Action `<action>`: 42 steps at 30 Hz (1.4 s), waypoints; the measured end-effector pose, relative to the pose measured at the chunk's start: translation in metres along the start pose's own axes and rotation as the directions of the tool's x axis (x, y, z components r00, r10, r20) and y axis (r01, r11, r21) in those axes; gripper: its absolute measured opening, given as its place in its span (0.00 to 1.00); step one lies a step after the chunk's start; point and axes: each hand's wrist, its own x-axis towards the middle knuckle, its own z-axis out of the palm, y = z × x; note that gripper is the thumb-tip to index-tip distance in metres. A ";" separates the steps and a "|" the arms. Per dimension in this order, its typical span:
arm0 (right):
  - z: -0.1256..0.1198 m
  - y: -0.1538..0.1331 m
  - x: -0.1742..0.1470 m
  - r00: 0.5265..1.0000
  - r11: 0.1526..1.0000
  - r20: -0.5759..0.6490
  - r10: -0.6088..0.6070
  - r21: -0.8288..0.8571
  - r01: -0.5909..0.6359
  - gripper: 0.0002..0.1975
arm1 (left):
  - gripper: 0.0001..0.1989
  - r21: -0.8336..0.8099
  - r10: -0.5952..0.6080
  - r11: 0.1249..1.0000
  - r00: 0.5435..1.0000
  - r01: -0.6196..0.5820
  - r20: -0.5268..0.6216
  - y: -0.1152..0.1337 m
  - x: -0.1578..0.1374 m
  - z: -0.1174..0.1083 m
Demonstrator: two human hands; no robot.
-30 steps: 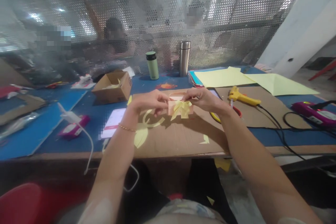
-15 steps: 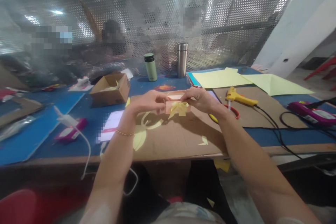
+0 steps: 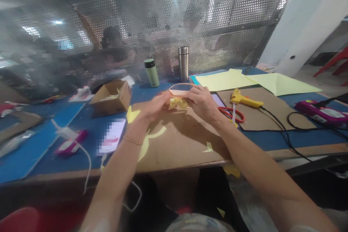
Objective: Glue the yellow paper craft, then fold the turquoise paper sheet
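Observation:
Both my hands hold a peach-coloured paper band (image 3: 176, 93) above a brown cardboard sheet (image 3: 179, 148). The band forms a ring, and a yellow paper bow (image 3: 178, 104) sits on its near side. My left hand (image 3: 160, 106) is closed on the ring's left end. My right hand (image 3: 201, 101) pinches its right side, with the fingers bent over the rim. Some fingertips are hidden behind the band. Yellow paper strips (image 3: 156, 132) lie on the cardboard near my left wrist, and a small yellow scrap (image 3: 208, 147) lies to the right.
A yellow glue gun (image 3: 246, 99) and red-handled scissors (image 3: 236, 115) lie to the right. Yellow sheets (image 3: 282, 84) are behind them. A cardboard box (image 3: 112, 98), a phone (image 3: 112, 136) and a white cable (image 3: 88, 159) lie left. A green bottle (image 3: 152, 73) and steel flask (image 3: 183, 64) stand behind.
The band has tipped so that its round opening shows, and the bow faces me less. My left hand has turned more around its end. The view has shifted slightly.

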 end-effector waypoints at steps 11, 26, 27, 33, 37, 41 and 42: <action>-0.006 -0.018 -0.001 0.993 0.998 0.104 -0.046 -0.048 0.051 0.14 | 0.16 0.188 0.141 0.972 0.990 -0.141 0.014 -0.006 0.006 -0.011; -0.004 -0.037 0.002 0.995 0.994 0.093 -0.033 -0.105 0.043 0.10 | 0.25 0.212 0.238 0.946 0.969 -0.246 0.065 -0.007 0.005 -0.020; -0.005 -0.039 0.002 0.994 0.995 0.101 -0.034 -0.094 0.043 0.10 | 0.27 0.195 0.236 0.950 0.970 -0.244 0.065 -0.006 0.004 -0.019; -0.006 -0.046 0.003 0.994 0.997 0.106 -0.007 -0.076 0.015 0.09 | 0.30 0.208 0.241 0.945 0.968 -0.250 0.070 0.000 0.000 -0.010; -0.002 -0.045 0.004 0.992 0.996 0.122 -0.008 -0.091 0.019 0.10 | 0.25 0.290 0.232 0.928 0.972 -0.233 0.037 0.002 -0.003 -0.003; 0.002 -0.039 0.006 0.993 0.998 0.121 0.015 -0.063 -0.007 0.10 | 0.22 0.339 0.257 0.902 0.963 -0.267 0.076 0.002 -0.004 -0.004; 0.003 -0.037 0.006 0.993 0.999 0.112 0.029 -0.049 -0.024 0.10 | 0.21 0.335 0.268 0.900 0.960 -0.279 0.081 0.002 -0.004 -0.006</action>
